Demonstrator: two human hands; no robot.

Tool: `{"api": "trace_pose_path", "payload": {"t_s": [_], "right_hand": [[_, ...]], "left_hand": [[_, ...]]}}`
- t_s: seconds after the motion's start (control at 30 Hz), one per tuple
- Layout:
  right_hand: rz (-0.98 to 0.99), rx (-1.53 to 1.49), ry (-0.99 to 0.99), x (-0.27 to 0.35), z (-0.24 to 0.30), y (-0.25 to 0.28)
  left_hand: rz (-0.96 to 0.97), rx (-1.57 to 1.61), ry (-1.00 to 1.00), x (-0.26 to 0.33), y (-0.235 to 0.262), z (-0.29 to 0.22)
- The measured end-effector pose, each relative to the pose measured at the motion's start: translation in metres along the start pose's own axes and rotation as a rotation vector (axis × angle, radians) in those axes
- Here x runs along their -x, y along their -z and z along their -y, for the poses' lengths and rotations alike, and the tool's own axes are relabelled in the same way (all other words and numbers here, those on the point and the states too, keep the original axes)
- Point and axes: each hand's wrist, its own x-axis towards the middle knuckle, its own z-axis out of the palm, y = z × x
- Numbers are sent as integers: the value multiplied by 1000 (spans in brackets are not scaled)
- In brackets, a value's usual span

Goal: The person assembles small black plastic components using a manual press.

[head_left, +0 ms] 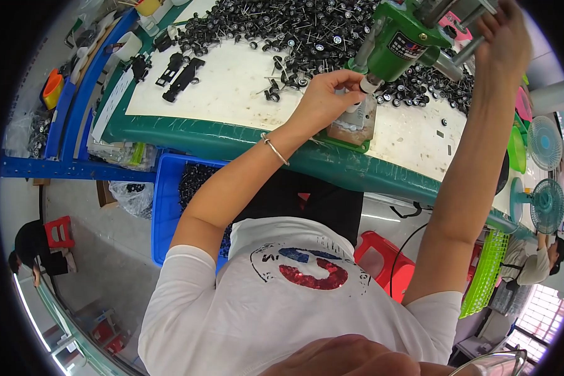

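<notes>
A green hand press stands on the worktable, its ram pointing down over a small metal base plate. My left hand is at the ram's lower end, thumb and forefinger pinched together; what lies between them is too small to make out. Up at the right, my right hand is closed round a metal lever handle of the press. Behind and beside the press spreads a large heap of small black wheels on metal axles, with some loose ones close to my left hand.
Black plastic toy-car chassis lie at the table's left. A blue bin of small black parts stands below the table's padded green edge. Red stools, a green basket and fans are nearby. Other people work farther off.
</notes>
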Motion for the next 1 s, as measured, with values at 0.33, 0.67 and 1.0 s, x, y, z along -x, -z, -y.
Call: {"api": "trace_pose_path", "payload": {"t_s": [0.33, 0.67, 1.0], "right_hand": [[-317, 81, -151, 62, 62, -17], [77, 714, -361, 129, -29, 118], [325, 1308, -211, 184, -82, 132]], "left_hand": [[-16, 26, 116, -26, 43, 10], [72, -866, -334, -21, 53, 29], [116, 234, 102, -20, 40, -3]]}}
